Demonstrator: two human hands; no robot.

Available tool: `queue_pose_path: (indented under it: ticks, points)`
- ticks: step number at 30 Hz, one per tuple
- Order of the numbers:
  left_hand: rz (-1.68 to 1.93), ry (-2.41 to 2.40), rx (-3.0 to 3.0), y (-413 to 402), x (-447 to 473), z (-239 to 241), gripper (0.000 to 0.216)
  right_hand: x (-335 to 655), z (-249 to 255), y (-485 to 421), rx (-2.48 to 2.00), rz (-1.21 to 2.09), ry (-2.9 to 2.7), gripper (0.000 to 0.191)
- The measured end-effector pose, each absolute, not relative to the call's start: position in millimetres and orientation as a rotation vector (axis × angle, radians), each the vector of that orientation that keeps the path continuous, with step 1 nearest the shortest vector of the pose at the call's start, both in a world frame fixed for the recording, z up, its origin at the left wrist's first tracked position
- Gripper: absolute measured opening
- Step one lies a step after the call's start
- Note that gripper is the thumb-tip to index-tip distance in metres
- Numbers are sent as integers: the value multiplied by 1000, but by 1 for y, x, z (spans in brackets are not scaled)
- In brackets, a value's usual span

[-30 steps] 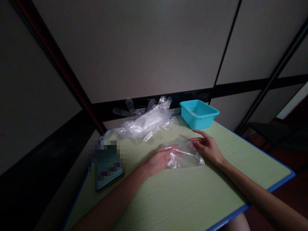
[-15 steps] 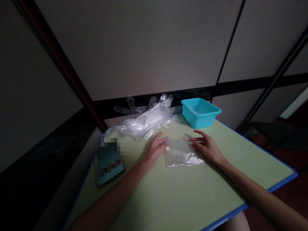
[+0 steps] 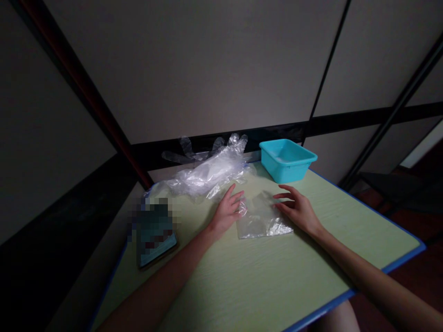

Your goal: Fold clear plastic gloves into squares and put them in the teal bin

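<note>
A thin, clear folded plastic piece (image 3: pixel 261 221) lies on the table between my hands; whether it is a bag or a glove I cannot tell. My left hand (image 3: pixel 227 210) is at its left edge, fingers spread and thumb by the crinkled corner. On the other side my right hand (image 3: pixel 298 210) is open with fingers apart and slightly bent, close over the right edge. Neither hand visibly grips the plastic. Behind them is a loose heap of clear disposable plastic gloves (image 3: pixel 207 175), several fingers sticking up at the back.
A turquoise plastic basin (image 3: pixel 287 163) stands at the back right of the pale green table (image 3: pixel 249 281), which has a blue edge. At the left sits a dark-rimmed flat object (image 3: pixel 157 251), partly blurred out. Cabinet panels (image 3: pixel 214 69) rise behind the table.
My left hand's fingers have spread and lifted slightly at the plastic's left edge. My right hand has barely moved. The view has shifted a little.
</note>
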State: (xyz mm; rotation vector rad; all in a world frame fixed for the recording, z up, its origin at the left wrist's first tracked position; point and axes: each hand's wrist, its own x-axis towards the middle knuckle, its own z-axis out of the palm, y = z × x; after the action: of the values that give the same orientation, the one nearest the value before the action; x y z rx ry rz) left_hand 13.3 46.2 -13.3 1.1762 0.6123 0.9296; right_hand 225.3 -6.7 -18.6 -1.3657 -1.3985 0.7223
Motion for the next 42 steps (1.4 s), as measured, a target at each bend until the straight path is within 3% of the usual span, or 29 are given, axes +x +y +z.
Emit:
queue_pose_path:
  ticks: [4,8,13,23,42]
  points:
    - [1018,733,1296,46,13,-16,90,226,-19,-8,-1400,651,-1456,47]
    - [1137,810,1685,44,11,-19,66,229,-22,-7,-1436,403,-1573,37]
    - [809,970,2400,36,7,-16,48,229,-20,-10,-1424,148,-1899,33]
    - [258,980,2906,29,1,-16,55,225,-16,-18,-1388,69,-2540,54]
    - [28,1028,2949,22,-9,-9,83,229,-23,-22,-1374,23,-2641,66]
